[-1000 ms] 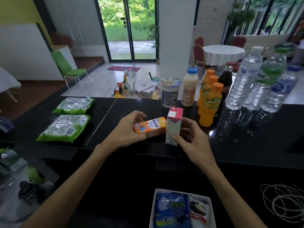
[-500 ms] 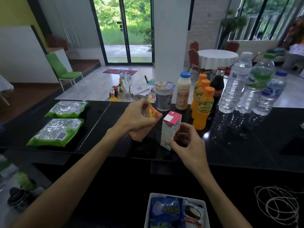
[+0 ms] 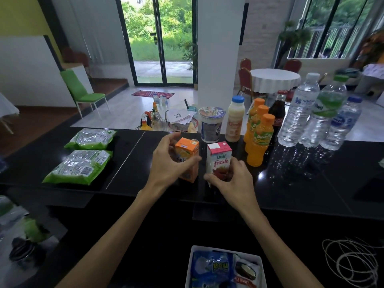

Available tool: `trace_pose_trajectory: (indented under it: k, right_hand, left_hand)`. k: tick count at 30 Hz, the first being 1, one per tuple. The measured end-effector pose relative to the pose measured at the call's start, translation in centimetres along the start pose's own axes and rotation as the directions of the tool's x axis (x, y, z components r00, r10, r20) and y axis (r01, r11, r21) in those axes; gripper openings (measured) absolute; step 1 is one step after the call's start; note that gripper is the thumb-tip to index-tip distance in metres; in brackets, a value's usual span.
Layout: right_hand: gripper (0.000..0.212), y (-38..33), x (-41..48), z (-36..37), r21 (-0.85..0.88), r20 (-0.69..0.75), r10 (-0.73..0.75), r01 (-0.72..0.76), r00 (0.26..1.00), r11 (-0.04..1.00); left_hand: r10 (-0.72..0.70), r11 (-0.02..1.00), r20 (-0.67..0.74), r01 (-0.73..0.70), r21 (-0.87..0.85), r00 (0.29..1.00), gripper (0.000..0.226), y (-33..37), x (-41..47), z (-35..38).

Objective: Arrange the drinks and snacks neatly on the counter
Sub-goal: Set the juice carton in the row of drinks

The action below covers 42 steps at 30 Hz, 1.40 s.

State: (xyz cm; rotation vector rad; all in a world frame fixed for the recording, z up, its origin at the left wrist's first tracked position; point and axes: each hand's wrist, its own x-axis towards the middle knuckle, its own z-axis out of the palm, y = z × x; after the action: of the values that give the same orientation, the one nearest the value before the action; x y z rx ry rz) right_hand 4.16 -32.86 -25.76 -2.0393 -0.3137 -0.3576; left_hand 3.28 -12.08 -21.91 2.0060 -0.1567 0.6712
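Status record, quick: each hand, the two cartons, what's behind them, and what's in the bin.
left hand: grips orange carton
right hand: holds pink carton low down
cartons: both upright, side by side on counter
behind: orange bottles, water bottles
bin: snack packets inside

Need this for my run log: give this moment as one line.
left hand: grips orange carton, upright | right hand: grips pink carton, upright | cartons: side by side, apart
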Motion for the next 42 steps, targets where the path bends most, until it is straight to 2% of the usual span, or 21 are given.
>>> trace_pose_trajectory:
  k: [4, 7, 9, 14, 20, 24, 28, 35, 39, 42]
  right_hand:
    - [0.058, 0.3, 1.2, 0.3, -0.048, 0.021, 0.035, -0.034, 0.999, 0.998]
    - [0.044, 0.4, 2.3, 0.6, -0.034, 0.044, 0.063, -0.061, 0.997, 0.998]
    - [0.039, 0.4, 3.1, 0.9, -0.048, 0.053, 0.06, -0.058, 0.997, 0.997]
    - [0.044, -0.1, 4.7, 2.0, -0.102, 0.154, 0.051, -0.035, 0.987, 0.994]
    - [0.046, -0.4, 5.8, 3.0, -0.135, 0.225, 0.007, 0.024, 0.974, 0.991]
    - [0.041, -0.9, 7.1, 4.1, -0.134, 0.223, -0.015, 0.046, 0.975, 0.99]
    - [0.034, -1.4, 8.6, 6.4, -0.127, 0.176, -0.018, 0.041, 0.984, 0.991]
    - [0.024, -2.1, 12.2, 10.0, -0.189, 0.13, 0.059, -0.034, 0.99, 0.981]
    - [0.024, -1.9, 13.0, 11.1, -0.198, 0.083, -0.001, 0.017, 0.997, 0.98]
    - [0.028, -1.5, 12.9, 11.0, -0.143, 0.092, -0.039, 0.052, 0.995, 0.988]
  left_hand:
    - [-0.108, 0.987, 0.192, 0.128, -0.097, 0.975, 0.086, -0.3, 0.0, -1.1]
    - [-0.139, 0.959, 0.32, 0.208, -0.193, 0.937, 0.065, -0.7, -0.8, -1.2]
    - [-0.163, 0.931, 0.348, 0.261, -0.255, 0.923, 0.059, -1.0, -1.4, -0.8]
    - [-0.189, 0.921, 0.348, 0.289, -0.262, 0.918, 0.063, -1.4, -2.1, -0.4]
    - [-0.215, 0.944, 0.288, 0.274, -0.185, 0.933, 0.054, -2.1, -2.1, -0.4]
    - [-0.222, 0.954, 0.168, 0.25, -0.167, 0.96, 0.049, -2.7, -2.1, -0.5]
    - [-0.249, 0.951, 0.116, 0.266, -0.156, 0.961, 0.048, -3.8, -1.4, -1.9]
    - [-0.302, 0.936, 0.183, 0.327, -0.128, 0.936, 0.042, -5.9, 1.4, -4.1]
    - [-0.306, 0.937, 0.225, 0.334, -0.101, 0.925, 0.042, -6.1, 4.0, -3.1]
    - [-0.294, 0.937, 0.249, 0.33, -0.118, 0.923, 0.042, -6.3, 5.6, -2.0]
